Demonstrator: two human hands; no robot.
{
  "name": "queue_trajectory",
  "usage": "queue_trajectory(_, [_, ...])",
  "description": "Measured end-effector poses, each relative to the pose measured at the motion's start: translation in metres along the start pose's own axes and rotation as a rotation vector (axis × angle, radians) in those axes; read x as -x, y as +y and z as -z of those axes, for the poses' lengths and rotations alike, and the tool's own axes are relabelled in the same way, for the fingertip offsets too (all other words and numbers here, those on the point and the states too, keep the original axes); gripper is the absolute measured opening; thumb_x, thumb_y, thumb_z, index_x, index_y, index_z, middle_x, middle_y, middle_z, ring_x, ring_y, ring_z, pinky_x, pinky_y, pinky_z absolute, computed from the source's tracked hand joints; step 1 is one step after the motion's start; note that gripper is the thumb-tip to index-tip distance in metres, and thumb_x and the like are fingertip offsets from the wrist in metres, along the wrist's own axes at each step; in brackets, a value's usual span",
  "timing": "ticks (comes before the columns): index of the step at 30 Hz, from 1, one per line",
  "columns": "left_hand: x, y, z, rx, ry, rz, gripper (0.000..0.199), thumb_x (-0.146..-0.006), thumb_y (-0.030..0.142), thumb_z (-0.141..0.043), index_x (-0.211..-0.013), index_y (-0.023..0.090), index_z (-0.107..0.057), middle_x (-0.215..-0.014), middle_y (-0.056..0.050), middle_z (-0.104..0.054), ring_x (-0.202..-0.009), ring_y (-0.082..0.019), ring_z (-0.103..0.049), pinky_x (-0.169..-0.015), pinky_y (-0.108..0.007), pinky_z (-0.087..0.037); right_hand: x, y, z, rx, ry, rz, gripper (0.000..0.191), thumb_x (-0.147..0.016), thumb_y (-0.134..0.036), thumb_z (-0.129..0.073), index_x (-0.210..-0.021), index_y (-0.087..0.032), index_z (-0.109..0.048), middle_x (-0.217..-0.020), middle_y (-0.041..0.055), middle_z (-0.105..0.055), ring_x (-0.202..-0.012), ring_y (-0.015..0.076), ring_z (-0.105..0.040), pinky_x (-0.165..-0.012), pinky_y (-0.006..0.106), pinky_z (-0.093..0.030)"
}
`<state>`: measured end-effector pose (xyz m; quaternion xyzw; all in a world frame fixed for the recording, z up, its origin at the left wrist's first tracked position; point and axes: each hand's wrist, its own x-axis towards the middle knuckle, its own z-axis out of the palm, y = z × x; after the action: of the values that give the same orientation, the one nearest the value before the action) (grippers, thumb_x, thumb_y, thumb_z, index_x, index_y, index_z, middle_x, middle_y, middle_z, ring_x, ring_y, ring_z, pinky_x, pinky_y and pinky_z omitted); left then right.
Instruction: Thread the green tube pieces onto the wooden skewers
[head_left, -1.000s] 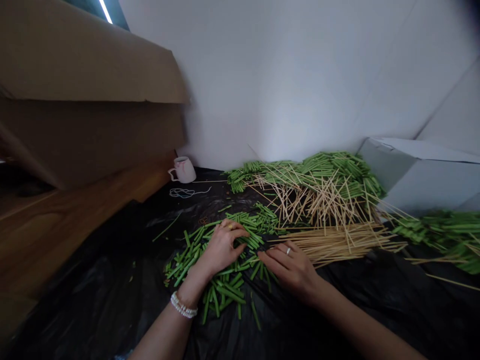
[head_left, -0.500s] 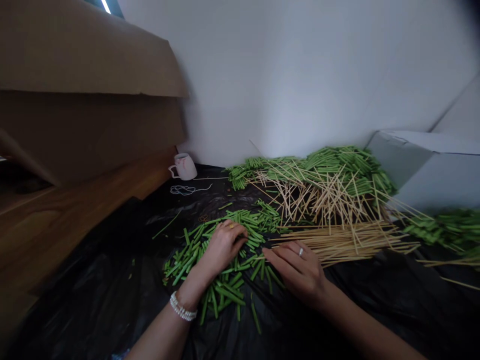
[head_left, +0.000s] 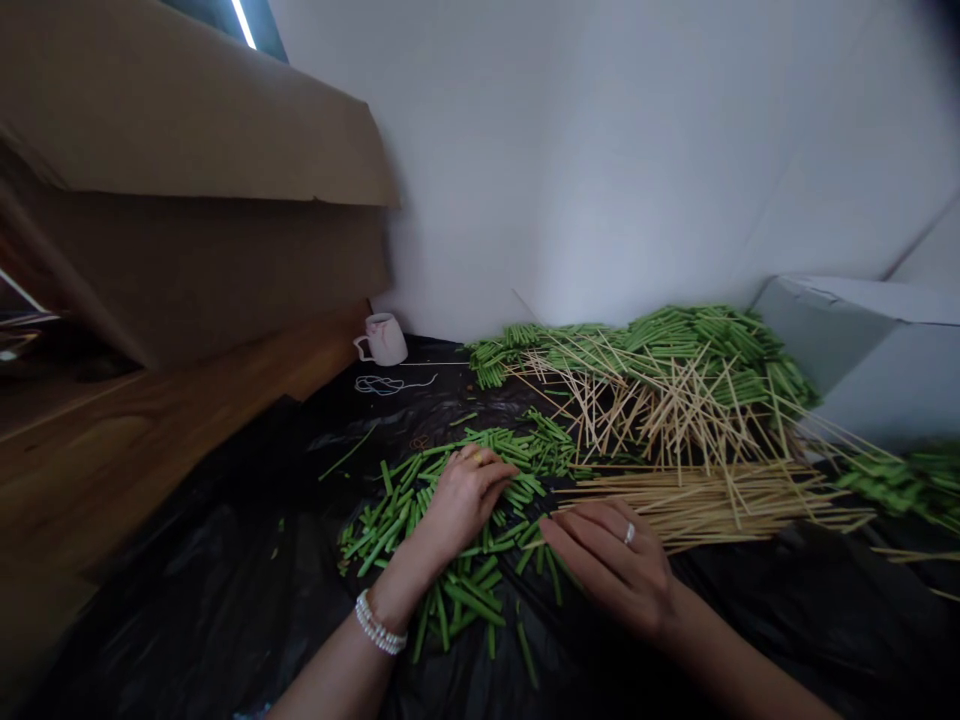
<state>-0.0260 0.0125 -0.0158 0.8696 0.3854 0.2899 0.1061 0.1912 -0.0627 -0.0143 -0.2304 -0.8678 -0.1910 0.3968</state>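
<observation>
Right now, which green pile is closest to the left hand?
The loose front pile, directly under the left hand. The back pile lies along the pale wall; the far-right pile sits at the picture's right edge.

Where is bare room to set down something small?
Between the brown wooden surface and the white beaded bracelet, the black plastic sheet is bare except tiny scraps. Crowded: loose green stems around the left hand, thin tan sticks beside the right hand.
</observation>
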Motion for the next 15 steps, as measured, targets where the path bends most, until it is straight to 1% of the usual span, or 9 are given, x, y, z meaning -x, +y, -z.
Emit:
queue_trajectory(3, [-0.002,0.0,0.004,0.143,0.101,0.058,0.02,-0.093,0.024,-0.051,-0.1,0.02,-0.069,-0.095,-0.007,-0.069,-0.093,-0.021,-0.059,-0.087,-0.036,-0.042,-0.002,-0.001,0.003,0.048,-0.05,0.032,0.04,-0.09,-0.009,-0.047,-0.13,-0.008,-0.051,-0.096,0.0118,-0.069,-0.09,0.0194,-0.062,-0.077,0.036,-0.049])
queue_trajectory(6, [-0.005,0.001,0.009,0.372,0.179,0.199,0.019,-0.091,0.028,-0.054,-0.096,0.018,-0.069,-0.095,-0.007,-0.071,-0.091,-0.021,-0.062,-0.085,-0.034,-0.045,-0.001,0.001,0.001,0.113,-0.07,0.001,0.043,-0.09,-0.008,-0.047,-0.133,-0.007,-0.048,-0.087,0.0091,-0.068,-0.08,0.0156,-0.062,-0.075,0.03,-0.05])
queue_trajectory(8, [-0.006,0.004,0.011,0.563,0.183,0.308,0.02,-0.087,0.032,-0.059,-0.092,0.016,-0.069,-0.09,-0.008,-0.072,-0.084,-0.02,-0.064,-0.079,-0.032,-0.047,0.0,0.003,0.0,0.154,-0.062,-0.043,0.047,-0.09,-0.008,-0.049,-0.136,-0.008,-0.045,-0.082,0.0067,-0.068,-0.077,0.0142,-0.062,-0.073,0.028,-0.049])
queue_trajectory(10, [-0.007,0.007,0.012,0.743,0.164,0.38,0.02,-0.082,0.034,-0.065,-0.087,0.015,-0.068,-0.085,-0.007,-0.071,-0.078,-0.019,-0.064,-0.075,-0.029,-0.048,0.002,0.004,-0.002,0.185,-0.042,-0.088,0.051,-0.089,-0.008,-0.049,-0.14,-0.009,-0.041,-0.08,0.0054,-0.067,-0.074,0.0136,-0.061,-0.07,0.027,-0.048])
queue_trajectory(12, [-0.007,0.011,0.013,0.87,0.151,0.416,0.021,-0.076,0.033,-0.071,-0.083,0.014,-0.068,-0.083,-0.005,-0.071,-0.075,-0.016,-0.063,-0.074,-0.027,-0.048,0.004,0.005,-0.004,0.22,-0.016,-0.125,0.054,-0.089,-0.007,-0.048,-0.142,-0.011,-0.039,-0.08,0.0049,-0.067,-0.071,0.0129,-0.06,-0.067,0.026,-0.046])
queue_trajectory(15, [-0.007,0.013,0.011,0.981,0.143,0.444,0.022,-0.069,0.03,-0.078,-0.079,0.014,-0.068,-0.078,-0.002,-0.07,-0.071,-0.013,-0.062,-0.072,-0.024,-0.048,0.006,0.006,-0.005,0.271,-0.003,-0.17,0.058,-0.087,-0.003,-0.045,-0.143,-0.014,-0.039,-0.081,0.004,-0.067,-0.068,0.0119,-0.059,-0.062,0.026,-0.043])
